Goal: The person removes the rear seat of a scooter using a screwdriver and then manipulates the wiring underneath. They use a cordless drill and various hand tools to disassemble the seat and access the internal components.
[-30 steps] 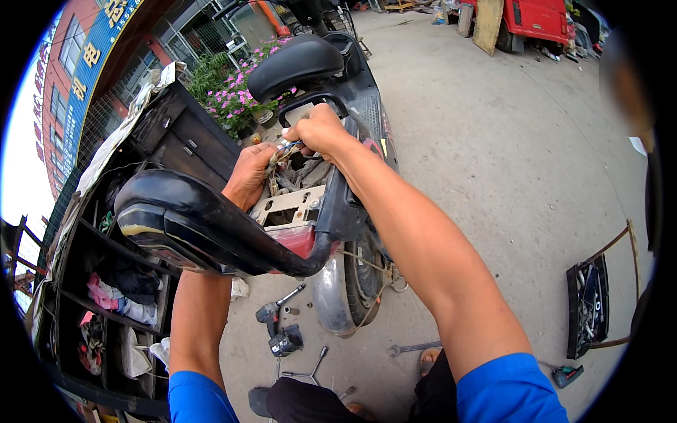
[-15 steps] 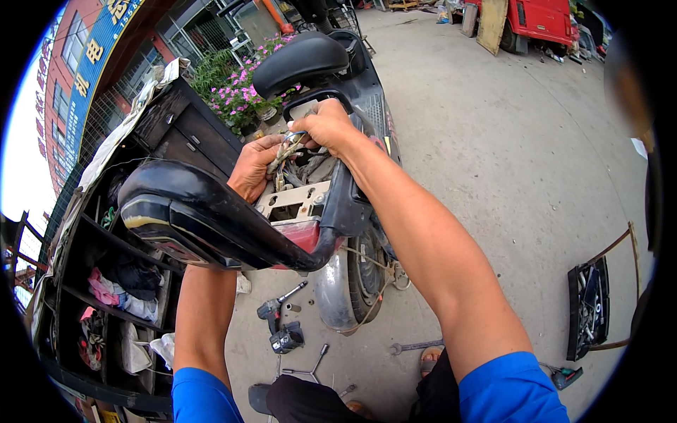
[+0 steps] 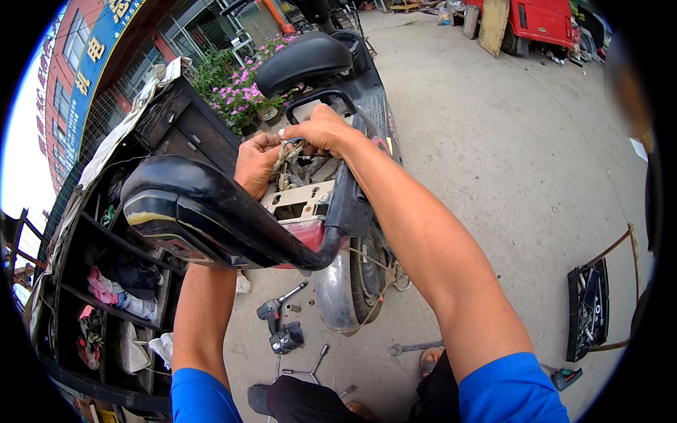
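Scooter (image 3: 352,84) stands on concrete ground, rear toward viewer, seat (image 3: 303,60) raised, black rear grab rail (image 3: 211,218) across foreground. Dark cabinet (image 3: 162,134) just beside scooter's left side, rags on its shelves. Cordless drill (image 3: 278,324) lies on ground below rear wheel. Wire bundle (image 3: 288,151) sits in open compartment behind seat, above pale bracket plate (image 3: 300,201). Left hand (image 3: 255,163) closed, pinching wire bundle. Right hand (image 3: 321,130) closed over same wires, fingers curled, touching left hand's fingertips.

Long blue sign (image 3: 95,53) on red building, upper left.
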Available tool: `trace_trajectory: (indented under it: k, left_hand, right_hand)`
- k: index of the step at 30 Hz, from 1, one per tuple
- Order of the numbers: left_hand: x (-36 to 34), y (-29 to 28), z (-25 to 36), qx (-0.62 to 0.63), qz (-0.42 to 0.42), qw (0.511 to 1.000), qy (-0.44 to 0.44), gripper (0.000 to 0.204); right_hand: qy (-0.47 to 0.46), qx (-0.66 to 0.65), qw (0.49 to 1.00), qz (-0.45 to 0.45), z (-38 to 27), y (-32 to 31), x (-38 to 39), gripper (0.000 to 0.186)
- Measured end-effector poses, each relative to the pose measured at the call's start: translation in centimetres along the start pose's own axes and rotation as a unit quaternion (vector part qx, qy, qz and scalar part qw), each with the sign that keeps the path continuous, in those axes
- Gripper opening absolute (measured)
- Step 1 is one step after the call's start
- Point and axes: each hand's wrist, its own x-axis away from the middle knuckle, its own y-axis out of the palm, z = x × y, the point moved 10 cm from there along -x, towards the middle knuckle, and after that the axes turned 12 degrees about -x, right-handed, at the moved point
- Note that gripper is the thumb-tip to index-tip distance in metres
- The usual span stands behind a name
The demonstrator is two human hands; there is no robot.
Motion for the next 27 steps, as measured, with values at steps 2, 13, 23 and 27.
trace_trajectory:
  k: [2,13,23,27]
  left_hand:
    - [0.0,0.0,0.4,-0.003,0.008,1.0,0.007,0.023]
    - [0.0,0.7,0.7,-0.032,-0.013,0.999,0.024,0.028]
    - [-0.3,-1.2,-1.1,-0.054,0.041,0.997,-0.034,0.025]
    - [-0.5,-1.3,-1.2,-0.025,0.035,0.999,0.004,0.029]
  right_hand:
    - [-0.001,-0.024,1.0,-0.009,0.2,0.1,-0.5,0.026]
    - [-0.029,-0.037,0.999,0.028,0.1,-0.5,-0.6,0.022]
    - [-0.067,-0.124,0.982,0.123,0.0,-3.4,-0.2,0.025]
    - [-0.093,-0.155,0.979,0.09,0.3,-2.7,-0.9,0.029]
